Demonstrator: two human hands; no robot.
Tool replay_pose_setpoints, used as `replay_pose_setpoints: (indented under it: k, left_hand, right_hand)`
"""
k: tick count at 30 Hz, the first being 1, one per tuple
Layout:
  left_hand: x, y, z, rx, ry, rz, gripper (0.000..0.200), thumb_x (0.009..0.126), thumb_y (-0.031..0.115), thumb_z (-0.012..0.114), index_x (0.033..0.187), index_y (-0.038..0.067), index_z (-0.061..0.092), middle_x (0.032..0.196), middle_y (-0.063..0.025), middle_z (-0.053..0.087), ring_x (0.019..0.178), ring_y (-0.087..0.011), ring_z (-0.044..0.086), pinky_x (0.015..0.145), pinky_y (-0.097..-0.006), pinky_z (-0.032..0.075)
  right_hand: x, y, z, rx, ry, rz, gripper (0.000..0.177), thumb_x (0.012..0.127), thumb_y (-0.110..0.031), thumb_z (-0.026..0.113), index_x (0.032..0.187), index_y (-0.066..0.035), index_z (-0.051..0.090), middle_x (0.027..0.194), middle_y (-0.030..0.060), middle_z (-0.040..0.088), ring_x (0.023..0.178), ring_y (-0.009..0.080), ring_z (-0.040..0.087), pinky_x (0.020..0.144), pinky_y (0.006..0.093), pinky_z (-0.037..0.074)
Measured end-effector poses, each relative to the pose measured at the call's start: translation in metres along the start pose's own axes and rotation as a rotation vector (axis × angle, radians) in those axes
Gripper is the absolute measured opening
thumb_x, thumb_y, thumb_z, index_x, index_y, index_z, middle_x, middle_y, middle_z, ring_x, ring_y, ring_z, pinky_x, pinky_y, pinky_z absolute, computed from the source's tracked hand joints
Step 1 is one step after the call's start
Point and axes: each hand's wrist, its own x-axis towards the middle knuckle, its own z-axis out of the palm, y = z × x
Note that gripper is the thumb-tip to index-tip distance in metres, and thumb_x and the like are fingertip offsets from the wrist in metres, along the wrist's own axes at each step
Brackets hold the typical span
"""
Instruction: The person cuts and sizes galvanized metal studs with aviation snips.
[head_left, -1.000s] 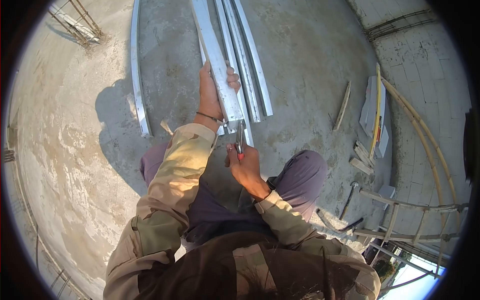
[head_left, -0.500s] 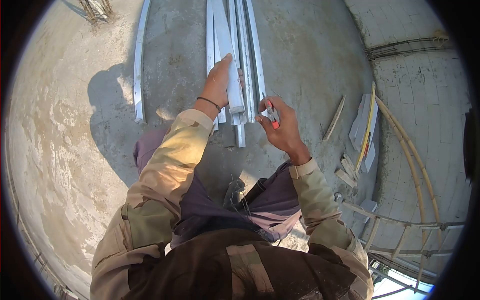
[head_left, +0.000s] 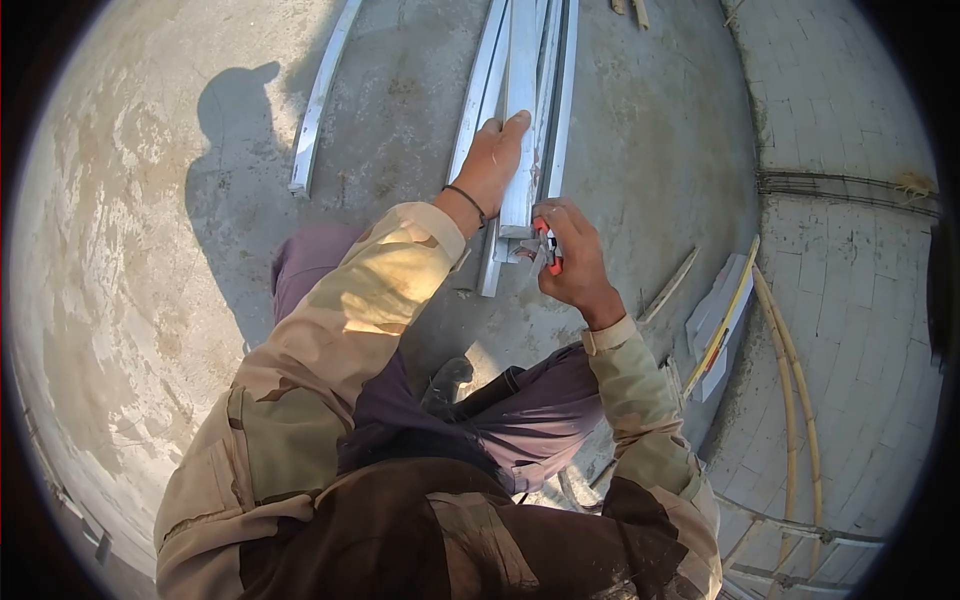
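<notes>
My left hand (head_left: 490, 165) is wrapped round the near part of a long silver metal bar (head_left: 518, 205), thumb on top, the far fingers hidden beneath it. In my right hand (head_left: 575, 255) is a small red and grey tool (head_left: 547, 245), largely covered by my fingers; I cannot tell its kind. That tool lies right beside the bar's near end. More long metal bars (head_left: 489, 268) run beneath and alongside the held one, stretching away from me over the concrete floor.
A separate metal bar (head_left: 322, 100) lies to the left on the concrete floor (head_left: 400, 110). On the right are wood strips (head_left: 670, 285), a white sheet piece (head_left: 708, 330), a yellow strip (head_left: 722, 325) and two bamboo poles (head_left: 790, 390) near a block wall (head_left: 840, 290).
My right hand has brought the tool in close to the bar's near end. My left hand keeps its grip on the bar. The whole view has shifted.
</notes>
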Motion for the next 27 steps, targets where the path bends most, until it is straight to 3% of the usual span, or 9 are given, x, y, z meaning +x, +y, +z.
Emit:
replay_pose_setpoints:
  k: [8,21,27]
  left_hand:
    - [-0.005,0.000,0.006,-0.036,-0.011,0.020,0.037,0.104,0.040,0.056,0.112,0.005,0.051,0.074,-0.0085,0.060,0.056,-0.0179,0.057,0.052,-0.0336,0.052]
    - [0.004,-0.012,0.006,0.027,0.002,0.032,0.037,0.105,0.040,0.054,0.113,0.005,0.051,0.072,-0.0078,0.060,0.055,-0.0167,0.058,0.051,-0.0322,0.051]
    - [0.010,-0.017,0.005,-0.002,-0.030,0.012,0.039,0.105,0.042,0.054,0.111,0.004,0.052,0.078,-0.0087,0.061,0.062,-0.0173,0.060,0.056,-0.0327,0.053]
  right_hand:
    - [-0.008,-0.015,0.018,-0.104,0.134,0.080,0.050,0.057,0.013,0.062,0.105,0.000,0.057,0.097,0.0189,0.059,0.090,0.0415,0.061,0.077,0.0458,0.052]
    - [-0.014,-0.020,0.043,-0.178,0.302,0.240,0.039,0.063,0.012,0.063,0.100,0.001,0.058,0.091,0.0183,0.060,0.084,0.0406,0.061,0.073,0.0467,0.050]
    - [-0.011,-0.014,0.046,-0.180,0.322,0.324,0.035,0.067,0.012,0.064,0.100,0.002,0.059,0.091,0.0189,0.061,0.083,0.0405,0.061,0.073,0.0454,0.051]
